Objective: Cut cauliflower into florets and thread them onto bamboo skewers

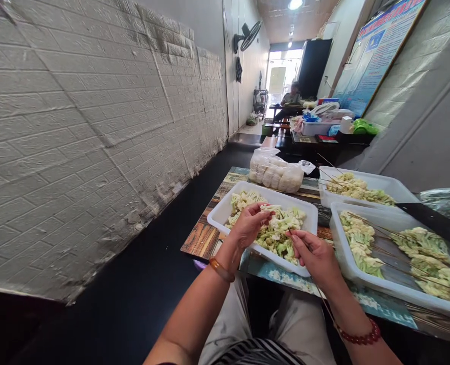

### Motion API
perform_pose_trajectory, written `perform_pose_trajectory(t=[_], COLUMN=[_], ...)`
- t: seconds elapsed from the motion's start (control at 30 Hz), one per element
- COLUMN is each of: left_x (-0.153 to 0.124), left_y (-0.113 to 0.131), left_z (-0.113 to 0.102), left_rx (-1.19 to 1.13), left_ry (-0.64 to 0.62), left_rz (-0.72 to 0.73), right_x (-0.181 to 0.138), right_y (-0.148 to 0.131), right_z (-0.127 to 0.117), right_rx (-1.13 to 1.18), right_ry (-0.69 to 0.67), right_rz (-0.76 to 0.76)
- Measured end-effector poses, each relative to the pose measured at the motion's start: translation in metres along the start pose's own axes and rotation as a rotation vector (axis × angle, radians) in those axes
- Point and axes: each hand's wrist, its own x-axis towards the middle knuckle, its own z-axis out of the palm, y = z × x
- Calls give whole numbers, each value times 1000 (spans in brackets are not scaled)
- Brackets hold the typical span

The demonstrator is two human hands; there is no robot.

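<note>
Patterned tabletop at lower centre bears a tub, over which the left hand clamps a floret, seemingly steadying it, while the right hand pinches a skewer near its end (presumably for control).

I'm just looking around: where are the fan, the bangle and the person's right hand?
Fan (pixel 250 36): head view, on its round cage.
Bangle (pixel 221 270): head view, on the band's front.
Right hand (pixel 318 255): head view, mid-hand, behind the thumb.
</note>
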Motion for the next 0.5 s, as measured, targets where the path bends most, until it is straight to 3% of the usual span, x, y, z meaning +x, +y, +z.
perform_pose_trajectory(t=[0.27, 0.5], left_x=[4, 4], left_y=[-6, -5], left_z=[-1, 0], left_rx=[79, 110], left_ry=[34, 14], left_rz=[95, 96], right_x=[2, 5], right_y=[2, 4], right_z=[5, 5], right_rx=[-91, -86], right_ry=[23, 42], right_rz=[-50, -72])
